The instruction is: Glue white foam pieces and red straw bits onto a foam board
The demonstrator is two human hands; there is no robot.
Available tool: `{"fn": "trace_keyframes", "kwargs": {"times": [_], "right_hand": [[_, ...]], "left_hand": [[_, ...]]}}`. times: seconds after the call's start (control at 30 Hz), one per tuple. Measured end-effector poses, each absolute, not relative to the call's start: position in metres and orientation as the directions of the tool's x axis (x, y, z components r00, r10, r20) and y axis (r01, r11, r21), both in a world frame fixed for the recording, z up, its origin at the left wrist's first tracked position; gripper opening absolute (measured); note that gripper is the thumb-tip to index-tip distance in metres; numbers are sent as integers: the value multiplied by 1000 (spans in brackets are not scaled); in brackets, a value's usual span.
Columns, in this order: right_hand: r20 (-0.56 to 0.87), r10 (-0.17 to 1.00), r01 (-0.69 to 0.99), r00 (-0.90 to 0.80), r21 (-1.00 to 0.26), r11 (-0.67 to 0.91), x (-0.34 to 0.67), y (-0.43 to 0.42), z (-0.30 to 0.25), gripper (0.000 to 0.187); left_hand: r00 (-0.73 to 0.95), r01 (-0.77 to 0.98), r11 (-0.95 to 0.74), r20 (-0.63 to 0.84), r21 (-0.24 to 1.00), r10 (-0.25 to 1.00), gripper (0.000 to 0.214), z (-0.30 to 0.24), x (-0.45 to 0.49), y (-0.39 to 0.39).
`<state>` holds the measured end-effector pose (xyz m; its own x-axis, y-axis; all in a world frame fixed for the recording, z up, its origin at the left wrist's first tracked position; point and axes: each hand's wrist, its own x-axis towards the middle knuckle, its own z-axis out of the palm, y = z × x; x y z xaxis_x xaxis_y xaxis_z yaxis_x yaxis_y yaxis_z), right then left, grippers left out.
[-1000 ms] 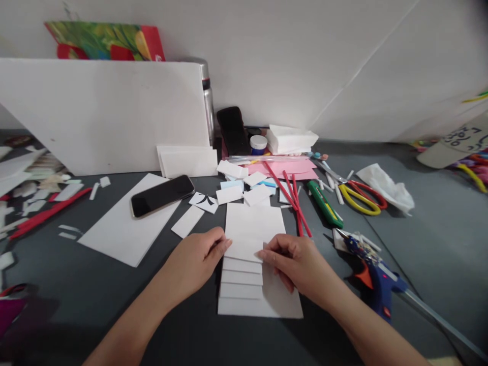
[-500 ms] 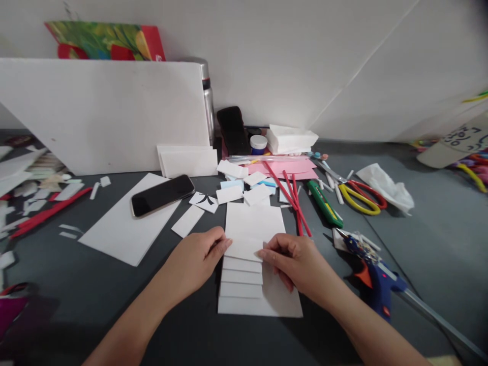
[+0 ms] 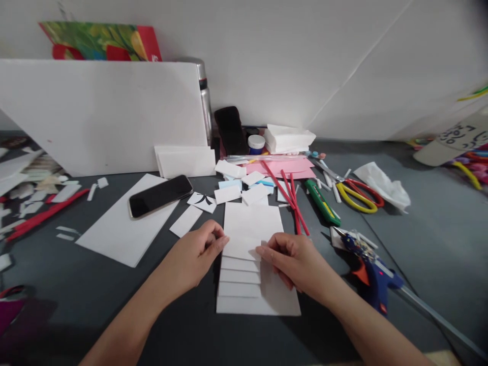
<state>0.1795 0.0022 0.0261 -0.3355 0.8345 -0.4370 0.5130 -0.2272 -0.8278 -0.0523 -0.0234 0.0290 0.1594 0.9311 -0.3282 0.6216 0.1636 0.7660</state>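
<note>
A white sheet [image 3: 253, 221] lies on the dark table in front of me, with several small white foam strips [image 3: 240, 276] stacked like steps on its left half. My left hand [image 3: 194, 256] pinches the left end of the topmost strip [image 3: 241, 248]. My right hand [image 3: 295, 260] pinches the same strip's right end, its fingers curled and resting on the sheet. Both hands are closed on that strip.
A blue glue gun [image 3: 368, 272] lies right of my right hand. Red sticks [image 3: 290, 202], a green cutter [image 3: 323, 203] and yellow-red scissors [image 3: 358, 195] lie beyond. A phone [image 3: 160, 195] rests on white paper at left; a big white board [image 3: 102, 114] stands behind.
Hardly anything has changed. The view has shifted slightly; both hands stay on the top strip in the same place.
</note>
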Motion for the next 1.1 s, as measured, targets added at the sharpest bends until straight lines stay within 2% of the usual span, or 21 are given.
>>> {"fn": "trace_keyframes", "kwargs": {"times": [0.43,0.8,1.1], "right_hand": [[-395,852,528,-344,-832,-172,178,2,21,34],[-383,856,532,-346,-832,-157,178,1,21,34],[-383,858,518,-342,-839,-168,178,1,21,34]], "left_hand": [[150,625,162,-321,764,935,26,30,-47,-22],[176,453,369,-487,812,856,40,22,-48,-22],[169,392,447,-541,804,824,36,22,-48,-21]]}}
